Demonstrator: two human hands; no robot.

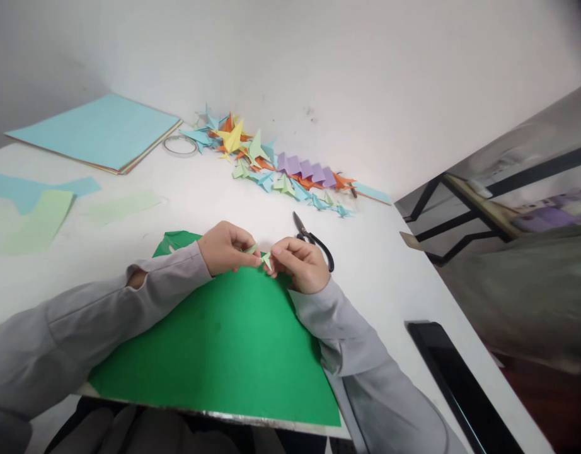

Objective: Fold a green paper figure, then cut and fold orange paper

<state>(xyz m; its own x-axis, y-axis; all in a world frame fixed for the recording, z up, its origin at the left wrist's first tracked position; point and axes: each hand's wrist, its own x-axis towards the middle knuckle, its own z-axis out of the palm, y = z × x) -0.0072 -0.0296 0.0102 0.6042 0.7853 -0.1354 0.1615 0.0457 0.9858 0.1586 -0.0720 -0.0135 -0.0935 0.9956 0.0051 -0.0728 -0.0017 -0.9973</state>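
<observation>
Between my two hands is a small pale green piece of folded paper point(266, 260), held over the far part of a green sheet point(215, 340). My left hand point(228, 248) pinches its left side with thumb and fingers. From the other side my right hand point(300, 261) pinches it too, fingertips close to the left ones. Part of the paper is hidden by the fingers. Just beyond my right hand lie black-handled scissors point(312, 236), partly covered by that hand.
Folded paper stars and pieces point(290, 167) in several colours lie along the wall. A stack of coloured paper point(101, 129) and a tape roll point(179, 146) sit back left. Blue paper point(26, 189) and pale green scraps point(40, 221) lie left. A black flat object point(455, 378) lies right.
</observation>
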